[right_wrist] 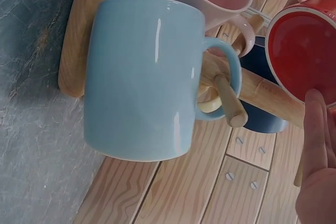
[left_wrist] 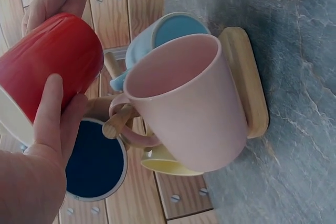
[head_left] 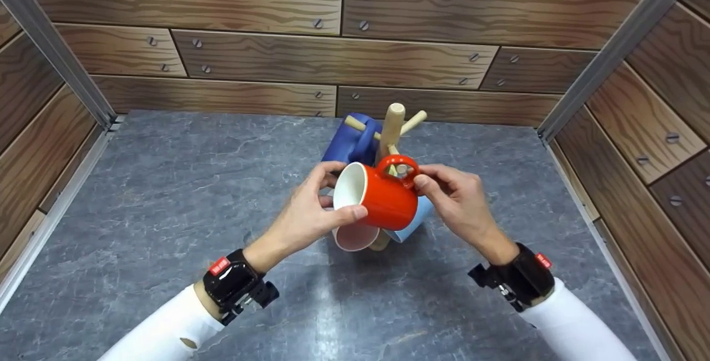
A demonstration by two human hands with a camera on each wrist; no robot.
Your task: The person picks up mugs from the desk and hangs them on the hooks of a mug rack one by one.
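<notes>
A red mug (head_left: 388,197) with a white inside is held tilted in front of a wooden mug tree (head_left: 392,125), its mouth towards the left. My left hand (head_left: 308,214) grips it by the rim side, thumb on the near face. At the handle side, my right hand (head_left: 457,194) pinches the mug near the base of its handle. Hanging on the tree's pegs are a dark blue mug (head_left: 346,139), a pink mug (left_wrist: 194,114) and a light blue mug (right_wrist: 144,80). Part of a yellow mug (left_wrist: 168,163) shows behind the pink one in the left wrist view.
The tree's wooden base (left_wrist: 244,82) stands on a grey marbled tabletop (head_left: 194,194). Wood-patterned panels (head_left: 249,56) form the back and side walls, with metal corner posts (head_left: 615,45). An upper peg (head_left: 413,121) of the tree points to the back right with no mug on it.
</notes>
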